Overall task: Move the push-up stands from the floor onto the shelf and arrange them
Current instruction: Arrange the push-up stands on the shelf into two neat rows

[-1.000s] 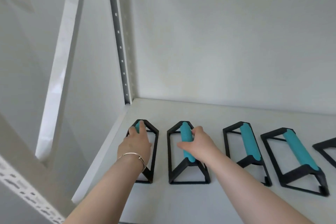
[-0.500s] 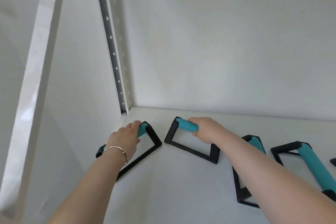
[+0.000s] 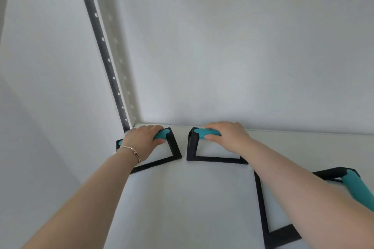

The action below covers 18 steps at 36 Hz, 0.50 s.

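Left hand is wrapped around one push-up stand's teal grip (bracelet on wrist); right hand clasps another's.

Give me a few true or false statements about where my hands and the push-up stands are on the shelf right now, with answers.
1. Each hand grips the teal handle of a push-up stand. True: the left hand holds the left stand and the right hand holds the middle stand.
2. The two held stands sit near the back wall of the shelf. True.
3. The bracelet is on the right wrist. False: the bracelet is on the left wrist.
4. The two held stands touch each other. False: a gap of bare shelf separates them.
5. A third stand lies nearer the camera, partly under the right forearm. True.
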### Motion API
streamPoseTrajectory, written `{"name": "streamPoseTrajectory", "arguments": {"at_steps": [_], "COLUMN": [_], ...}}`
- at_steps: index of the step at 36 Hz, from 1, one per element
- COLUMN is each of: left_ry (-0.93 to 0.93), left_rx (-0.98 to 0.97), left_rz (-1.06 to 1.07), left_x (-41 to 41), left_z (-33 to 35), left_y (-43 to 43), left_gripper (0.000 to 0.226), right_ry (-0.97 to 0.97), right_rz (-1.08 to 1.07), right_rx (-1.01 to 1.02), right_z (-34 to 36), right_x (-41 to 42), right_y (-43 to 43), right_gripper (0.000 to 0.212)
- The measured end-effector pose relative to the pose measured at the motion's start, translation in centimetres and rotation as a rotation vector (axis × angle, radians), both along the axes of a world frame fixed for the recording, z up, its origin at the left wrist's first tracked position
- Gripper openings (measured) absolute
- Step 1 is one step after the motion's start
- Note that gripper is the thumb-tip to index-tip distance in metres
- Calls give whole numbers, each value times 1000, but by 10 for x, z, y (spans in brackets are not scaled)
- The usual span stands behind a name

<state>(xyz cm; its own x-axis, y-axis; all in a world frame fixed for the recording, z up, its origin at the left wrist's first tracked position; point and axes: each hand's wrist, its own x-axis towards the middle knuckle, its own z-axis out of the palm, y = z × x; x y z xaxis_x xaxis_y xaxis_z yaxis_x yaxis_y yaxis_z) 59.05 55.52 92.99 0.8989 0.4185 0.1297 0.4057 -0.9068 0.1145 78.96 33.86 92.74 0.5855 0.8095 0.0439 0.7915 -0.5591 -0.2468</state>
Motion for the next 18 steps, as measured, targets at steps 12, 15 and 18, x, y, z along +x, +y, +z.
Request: {"name": "streamPoseTrajectory", "arguments": {"at_steps": [12, 15, 18], "left_ry": [1, -33, -1], "left_rx": [-44, -19, -19], "left_rz": [-91, -127, -156], "left_x": [30, 35, 42], "left_z": [3, 7, 6], "left_y": [29, 25, 20], "left_gripper": [34, 32, 33], "right_ry": [-40, -45, -31], "right_rz": [15, 17, 15], "right_rx": [-4, -11, -24], "right_z": [-5, -6, -3], "right_x": [40, 41, 40], "right_y": [-11, -11, -11], "right_gripper": [39, 37, 36]}}
